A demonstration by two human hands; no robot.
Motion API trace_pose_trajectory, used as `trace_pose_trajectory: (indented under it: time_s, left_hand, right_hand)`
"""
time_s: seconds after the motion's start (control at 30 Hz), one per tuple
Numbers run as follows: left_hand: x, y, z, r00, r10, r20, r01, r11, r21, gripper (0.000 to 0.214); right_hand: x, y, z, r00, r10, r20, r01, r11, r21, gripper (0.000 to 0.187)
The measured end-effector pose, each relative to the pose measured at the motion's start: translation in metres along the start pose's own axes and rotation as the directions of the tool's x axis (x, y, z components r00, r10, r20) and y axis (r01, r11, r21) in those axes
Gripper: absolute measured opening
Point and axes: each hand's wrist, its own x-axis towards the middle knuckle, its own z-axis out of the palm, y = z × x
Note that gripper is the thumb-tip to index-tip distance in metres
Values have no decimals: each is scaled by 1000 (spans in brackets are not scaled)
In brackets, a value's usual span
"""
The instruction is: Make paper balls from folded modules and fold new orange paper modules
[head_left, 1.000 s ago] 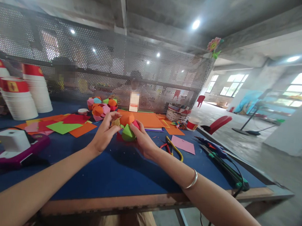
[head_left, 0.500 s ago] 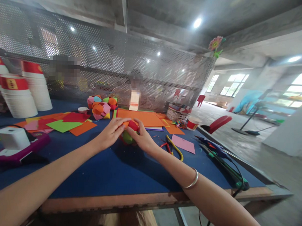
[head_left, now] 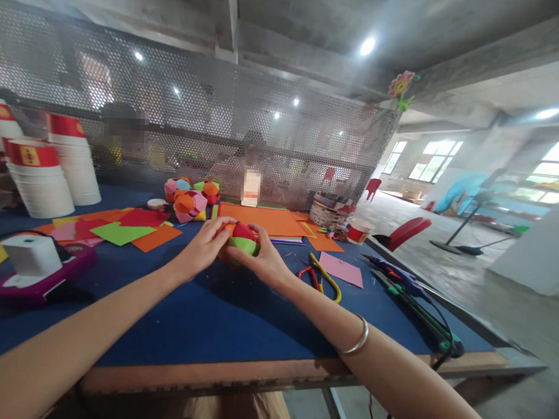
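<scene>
Between my two hands is a folded paper ball (head_left: 242,237) with red, green and orange faces, held just above the blue table (head_left: 182,326). My left hand (head_left: 208,246) grips its left side, fingers bent over the orange part. On the other side my right hand (head_left: 265,258) wraps it, the thumb lying across the green face. The ball's underside and far side are hidden. Several finished-looking paper balls (head_left: 189,205) sit behind my left hand. Yellow-handled scissors or pliers (head_left: 325,278) lie to the right, beside a pink paper sheet (head_left: 342,269).
Stacked paper cups (head_left: 42,177) and a purple power strip (head_left: 40,276) stand at left, near coloured paper sheets (head_left: 123,230). Orange sheets (head_left: 260,220), a woven basket (head_left: 331,209) and a paper cup (head_left: 359,230) are behind. A glue gun (head_left: 392,273) and a green-handled cutter (head_left: 418,314) lie right.
The paper ball has turned in my hands, so more of its green face now shows beneath the red. Both hands stay around it. The view has shifted slightly.
</scene>
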Motion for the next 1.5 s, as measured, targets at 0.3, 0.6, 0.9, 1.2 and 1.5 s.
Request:
trace_pose_trajectory:
  time_s: [0.3,0.6,0.9,1.2,1.5]
  left_hand:
    - [-1,5,0,989,-140,41,145,975,-171,31]
    - [-1,11,0,982,-167,92,189,919,-346,30]
    - [1,5,-2,986,-145,78,164,899,-407,24]
    - [1,5,-4,988,-117,100,150,877,-457,25]
    - [1,3,-4,985,-117,126,160,895,-417,27]
  right_hand:
    - [1,-2,-4,998,-27,49,27,1000,-13,81]
    - [8,6,-7,993,-51,109,38,993,115,84]
    - [8,5,-10,990,-54,130,32,986,164,87]
    - [8,2,-11,991,-37,131,14,985,172,87]
    - [7,-1,-13,988,-38,147,15,988,151,86]
